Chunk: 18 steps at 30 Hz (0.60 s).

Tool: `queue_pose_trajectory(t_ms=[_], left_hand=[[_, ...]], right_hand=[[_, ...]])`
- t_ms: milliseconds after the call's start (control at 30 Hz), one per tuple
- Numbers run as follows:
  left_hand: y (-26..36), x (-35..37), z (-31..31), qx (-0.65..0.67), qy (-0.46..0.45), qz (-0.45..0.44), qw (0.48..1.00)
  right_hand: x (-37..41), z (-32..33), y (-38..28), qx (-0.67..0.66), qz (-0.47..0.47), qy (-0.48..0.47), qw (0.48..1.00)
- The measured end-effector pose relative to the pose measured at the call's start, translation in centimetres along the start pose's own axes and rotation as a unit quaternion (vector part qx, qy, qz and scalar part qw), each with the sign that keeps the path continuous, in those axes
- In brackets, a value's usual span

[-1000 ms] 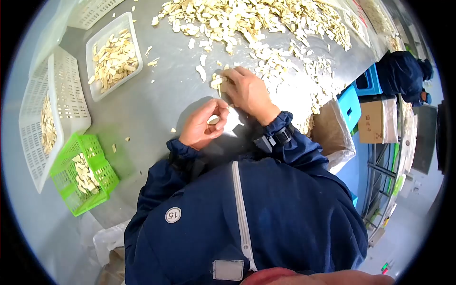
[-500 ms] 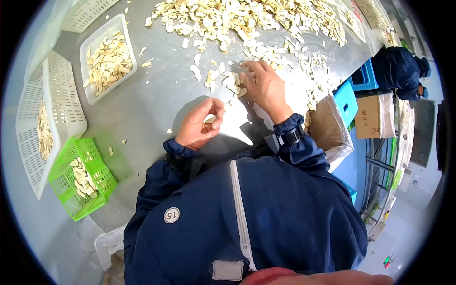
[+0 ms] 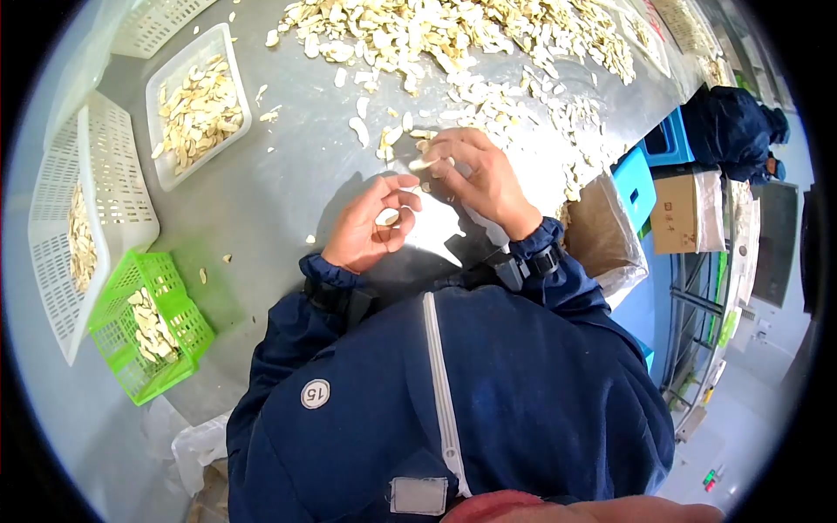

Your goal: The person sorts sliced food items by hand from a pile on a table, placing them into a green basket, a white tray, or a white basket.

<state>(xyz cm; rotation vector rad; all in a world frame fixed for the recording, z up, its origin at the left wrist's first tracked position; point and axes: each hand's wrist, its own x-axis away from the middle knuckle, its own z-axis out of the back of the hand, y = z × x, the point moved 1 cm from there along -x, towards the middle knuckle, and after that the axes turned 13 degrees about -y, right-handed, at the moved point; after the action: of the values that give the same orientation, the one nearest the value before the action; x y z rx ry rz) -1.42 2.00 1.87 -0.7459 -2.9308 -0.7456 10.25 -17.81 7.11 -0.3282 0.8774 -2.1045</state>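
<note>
The left hand (image 3: 364,231) curls its fingers round a pale flat slice (image 3: 388,216); at its two o'clock, the right hand (image 3: 484,179) pinches a second pale slice (image 3: 422,163).

Bright, even overhead light fills the scene, with a white glare patch on the grey metal surface (image 3: 288,174) just below the hands. Soft shadows fall beside them. Strong fisheye distortion bends the edges into a black, slightly blurred rim.

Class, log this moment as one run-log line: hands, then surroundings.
left hand: pinches pale slice | right hand: grips second slice | table: loose slices scattered | green basket: part-filled
</note>
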Motion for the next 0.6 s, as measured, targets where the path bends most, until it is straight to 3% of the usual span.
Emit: queue_pose_trajectory(t_ms=[33,133,267,300,400,500,600], left_hand=[[0.1,0.0,-0.3,0.000,0.003,0.003,1.000],[-0.3,-0.3,0.1,0.021,-0.003,-0.006,1.000],[-0.6,0.1,1.3,0.020,-0.008,0.018,1.000],[-0.6,0.1,1.6,0.024,-0.027,0.013,0.999],[-0.5,0.2,1.5,0.033,-0.034,0.008,0.999],[-0.5,0.2,1.2,0.044,-0.029,0.007,0.999],[-0.4,0.0,0.9,0.039,-0.021,0.017,0.999]], right_hand=[[0.1,0.1,-0.5,-0.082,0.033,-0.040,0.995],[-1.4,-0.2,-1.3,-0.021,0.053,-0.052,0.997],[-4.6,-2.1,0.3,0.152,-0.002,0.010,0.988],[-5.1,-2.8,0.7,0.171,0.038,0.049,0.983],[-5.5,-3.8,1.2,0.210,0.014,0.046,0.976],[-4.5,-3.2,1.8,0.170,-0.010,0.006,0.985],[-3.1,-2.5,2.1,0.171,-0.028,0.027,0.984]])
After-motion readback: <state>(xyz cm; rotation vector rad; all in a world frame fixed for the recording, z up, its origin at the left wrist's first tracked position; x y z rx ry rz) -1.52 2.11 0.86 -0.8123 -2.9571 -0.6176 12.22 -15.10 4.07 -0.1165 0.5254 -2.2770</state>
